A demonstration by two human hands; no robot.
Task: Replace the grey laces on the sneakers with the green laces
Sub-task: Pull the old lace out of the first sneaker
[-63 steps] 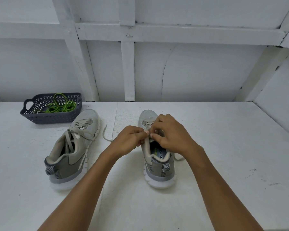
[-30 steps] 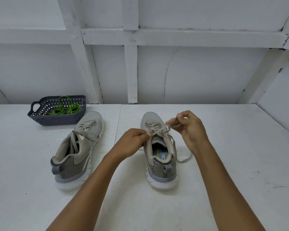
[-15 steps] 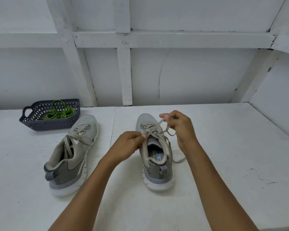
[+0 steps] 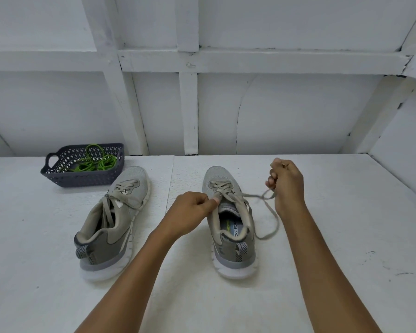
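Through the head camera I see the right hand (image 4: 287,186) clenched around a grey lace (image 4: 255,195), raised just to the right of the right sneaker (image 4: 231,255), near its toe end. The lace runs in a nearly straight line from the upper eyelets out to that fist. Just under the hand it forms a small loop, and a loose length falls from there to the table (image 4: 334,236), curving back beside the shoe's collar. The left hand (image 4: 190,212) pinches with thumb and forefinger at the left edge of the same sneaker's lacing, near the tongue; the other fingers are curled in. I cannot tell whether it grips the lace itself or the shoe's edge. This sneaker stands upright on its sole, heel towards me, toe towards the white wall (image 4: 286,111), with the grey lace crossed through its forward eyelets. The left sneaker (image 4: 115,224) sits well apart on the left, also heel towards me and angled a little, its own grey lace threaded with the ends lying loose over the opening. Beyond its toe, just beside it, a dark perforated basket (image 4: 82,179) holds the green laces (image 4: 91,162) in a loose tangle.
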